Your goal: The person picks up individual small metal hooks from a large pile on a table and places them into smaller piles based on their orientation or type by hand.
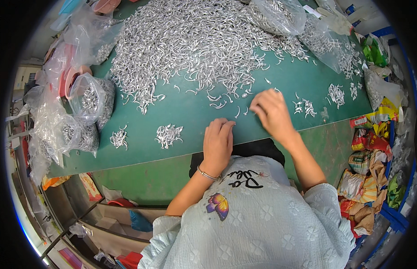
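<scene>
Across the far side of the green table point(137, 127), we have a wide heap of small curved metal pieces point(190, 49), well beyond our fingers. Our left hand point(217, 142) is at the near edge, its fingers bent and close together; we cannot tell whether they pinch anything. Our right hand point(272, 112), a little farther and to the right, has its fingers curled narrow and blurred, so we cannot tell what they hold. A couple of loose pieces point(237, 112) lie between our two hands, just beyond the left fingertips, with more scattered between them and the heap. Two small piles point(168, 136) sit to the left of our left hand, and another small pile point(309, 107) lies just right of our right hand. Clear plastic bags point(86, 99) of pieces stand at the far left.
</scene>
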`<state>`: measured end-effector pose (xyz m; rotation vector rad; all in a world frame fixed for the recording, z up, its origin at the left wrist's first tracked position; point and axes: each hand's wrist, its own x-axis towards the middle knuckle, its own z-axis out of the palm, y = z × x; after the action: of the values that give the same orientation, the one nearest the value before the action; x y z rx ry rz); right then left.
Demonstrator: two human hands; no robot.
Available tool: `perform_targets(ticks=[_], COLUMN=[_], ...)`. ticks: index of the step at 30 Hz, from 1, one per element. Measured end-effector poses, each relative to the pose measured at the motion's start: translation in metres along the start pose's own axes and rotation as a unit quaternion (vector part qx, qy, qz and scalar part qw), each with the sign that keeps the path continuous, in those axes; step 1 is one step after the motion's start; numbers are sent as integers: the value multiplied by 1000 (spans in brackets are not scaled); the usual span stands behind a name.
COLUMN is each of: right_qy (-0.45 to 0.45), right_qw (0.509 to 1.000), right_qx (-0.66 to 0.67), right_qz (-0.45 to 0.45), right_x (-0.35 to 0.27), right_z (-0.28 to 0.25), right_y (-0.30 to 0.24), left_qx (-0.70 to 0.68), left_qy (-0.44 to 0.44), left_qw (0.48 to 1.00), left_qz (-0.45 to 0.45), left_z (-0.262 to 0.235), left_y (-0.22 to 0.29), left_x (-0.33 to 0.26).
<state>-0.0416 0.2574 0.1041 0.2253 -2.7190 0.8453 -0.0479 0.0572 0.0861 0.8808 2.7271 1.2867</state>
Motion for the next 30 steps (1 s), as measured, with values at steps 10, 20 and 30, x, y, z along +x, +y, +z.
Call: perform_targets(ticks=[10, 20, 30], right_qy=[-41, -71, 57], right_qw=[997, 992, 987], right_qx=[63, 106, -74], right_qz=[3, -6, 134], right_x=[-5, -29, -16], right_z=[3, 11, -16], right_y=[-6, -23, 21], left_qx=[2, -36, -33], left_qy=[-5, 23, -55], left_qw=[1000, 999, 997], left_qz=[-5, -4, 37], left_z=[12, 15, 17], left_y=[23, 8, 10], left_x=[4, 0, -2])
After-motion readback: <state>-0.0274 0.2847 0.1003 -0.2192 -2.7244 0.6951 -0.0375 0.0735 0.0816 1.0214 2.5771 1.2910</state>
